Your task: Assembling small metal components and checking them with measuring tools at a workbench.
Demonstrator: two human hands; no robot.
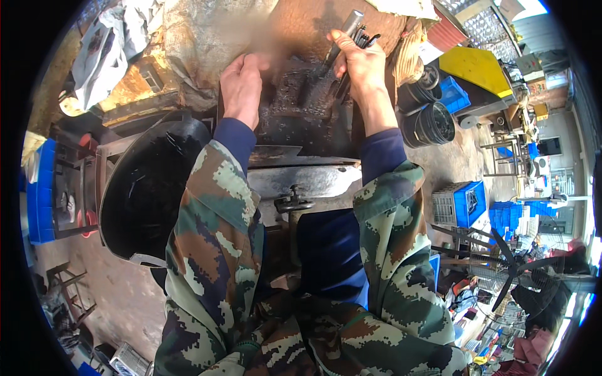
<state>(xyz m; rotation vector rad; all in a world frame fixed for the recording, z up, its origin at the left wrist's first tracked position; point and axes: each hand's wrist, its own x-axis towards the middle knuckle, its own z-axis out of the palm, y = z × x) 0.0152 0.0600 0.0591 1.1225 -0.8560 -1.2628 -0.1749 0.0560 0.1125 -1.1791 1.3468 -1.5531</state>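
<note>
Metal rods, prob. in right hand.

White plastic bag hangs upper left, crumpled, grey shadowed folds. Blue plastic crate with grey mesh side stands on floor at right; stack of blue crates just beyond it. Another blue crate upper right, beside black round tubs. No labels, signs or screens discernible.
</note>
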